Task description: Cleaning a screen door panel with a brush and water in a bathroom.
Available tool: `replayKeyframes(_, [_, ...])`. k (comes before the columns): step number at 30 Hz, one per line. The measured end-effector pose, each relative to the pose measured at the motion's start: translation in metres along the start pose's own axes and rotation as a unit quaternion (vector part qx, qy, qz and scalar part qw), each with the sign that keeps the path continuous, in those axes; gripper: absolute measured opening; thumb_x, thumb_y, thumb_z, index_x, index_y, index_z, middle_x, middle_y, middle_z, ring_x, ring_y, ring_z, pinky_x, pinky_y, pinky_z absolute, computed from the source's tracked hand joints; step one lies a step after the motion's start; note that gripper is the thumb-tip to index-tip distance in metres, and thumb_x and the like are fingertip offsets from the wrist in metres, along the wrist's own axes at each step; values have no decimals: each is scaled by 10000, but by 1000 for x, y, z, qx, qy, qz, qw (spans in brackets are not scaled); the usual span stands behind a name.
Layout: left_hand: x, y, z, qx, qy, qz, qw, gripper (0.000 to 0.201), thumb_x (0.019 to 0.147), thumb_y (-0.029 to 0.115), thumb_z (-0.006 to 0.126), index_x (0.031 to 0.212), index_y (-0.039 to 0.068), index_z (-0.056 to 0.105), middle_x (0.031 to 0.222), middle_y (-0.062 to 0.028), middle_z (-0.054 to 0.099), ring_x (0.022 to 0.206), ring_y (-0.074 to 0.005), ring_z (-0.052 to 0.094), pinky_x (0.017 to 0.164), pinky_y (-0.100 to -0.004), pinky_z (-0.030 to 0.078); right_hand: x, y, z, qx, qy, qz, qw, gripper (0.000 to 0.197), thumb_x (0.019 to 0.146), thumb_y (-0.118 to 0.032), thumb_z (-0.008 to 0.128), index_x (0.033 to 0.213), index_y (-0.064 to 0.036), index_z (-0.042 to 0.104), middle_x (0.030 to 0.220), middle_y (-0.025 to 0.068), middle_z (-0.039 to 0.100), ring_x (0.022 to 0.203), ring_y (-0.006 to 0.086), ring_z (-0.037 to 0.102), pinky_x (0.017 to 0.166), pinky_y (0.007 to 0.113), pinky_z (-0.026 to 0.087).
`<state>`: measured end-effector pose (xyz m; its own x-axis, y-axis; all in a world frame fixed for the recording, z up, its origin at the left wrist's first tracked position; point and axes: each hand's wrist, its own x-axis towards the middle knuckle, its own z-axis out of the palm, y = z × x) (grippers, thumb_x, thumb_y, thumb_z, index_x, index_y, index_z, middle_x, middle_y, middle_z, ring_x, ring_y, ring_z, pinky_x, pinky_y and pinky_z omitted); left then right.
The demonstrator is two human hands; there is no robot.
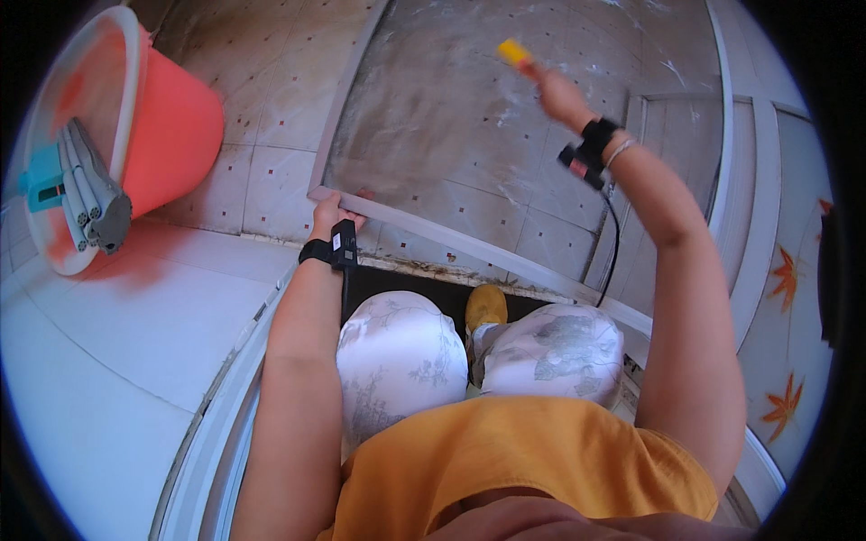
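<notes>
A large window screen [433,224], a pale frame around thin dark see-through mesh, leans before my knees. Fingers of my left hand [332,216] are closed round the frame's near left corner. Farther off, over the upper part of the mesh, my right hand [566,99] grips a small tool with a yellow end [514,52] and a bit of red near the fingers. Motion blur hides its exact kind, and I cannot tell whether it touches the mesh. Black devices are strapped to both wrists, and a cable hangs from the right one.
On the left stands a tilted pink bucket [185,126] with a pale rim. A grey ribbed bundle with a blue clip [45,176] sits at its mouth. Patterned floor tiles [284,176] lie beyond a raised sill. A panel with orange leaf shapes [785,279] is at right.
</notes>
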<state>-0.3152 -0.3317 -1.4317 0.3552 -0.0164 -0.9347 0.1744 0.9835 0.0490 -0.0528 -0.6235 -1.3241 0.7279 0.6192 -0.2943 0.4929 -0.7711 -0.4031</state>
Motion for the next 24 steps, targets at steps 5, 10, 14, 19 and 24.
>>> replayKeyframes(5, [-7,7,-5,5,43,23,999,359,940,306,322,1187,49,367,1128,-163,494,985,-310,532,868,-499,425,-69,-67,36,-21,-60,-182,981,470,747,38,479,1181,-141,488,882,190,575,811,321,569,752,400,450])
replayKeyframes(10, [-1,-6,7,36,18,42,998,352,940,298,324,1186,49,360,1130,-169,492,1002,-317,523,867,-497,422,-43,25,-35,-114,157,25,981,540,722,100,420,1196,-154,472,934,180,564,869,336,547,775,408,439])
replayKeyframes(14, [-2,4,-7,18,18,23,999,332,943,241,283,1206,39,310,1139,-203,430,1017,-355,479,896,-562,363,-95,-32,19,5,-4,-59,998,561,736,118,371,1211,-170,455,1031,186,549,964,312,537,826,405,430])
replayKeyframes(19, [-9,4,0,14,54,47,997,363,936,269,342,1224,49,328,1179,-160,466,1014,-318,522,887,-514,411,-104,-14,-30,-161,-7,-37,986,499,776,72,377,1198,-179,466,1047,193,539,945,319,542,820,415,435])
replayKeyframes(24, [0,1,2,33,44,28,998,371,936,261,343,1238,49,311,1207,-153,450,1027,-325,519,904,-516,404,-105,6,-31,-4,62,152,986,443,800,28,398,1197,-158,462,1069,187,538,936,336,540,819,397,439])
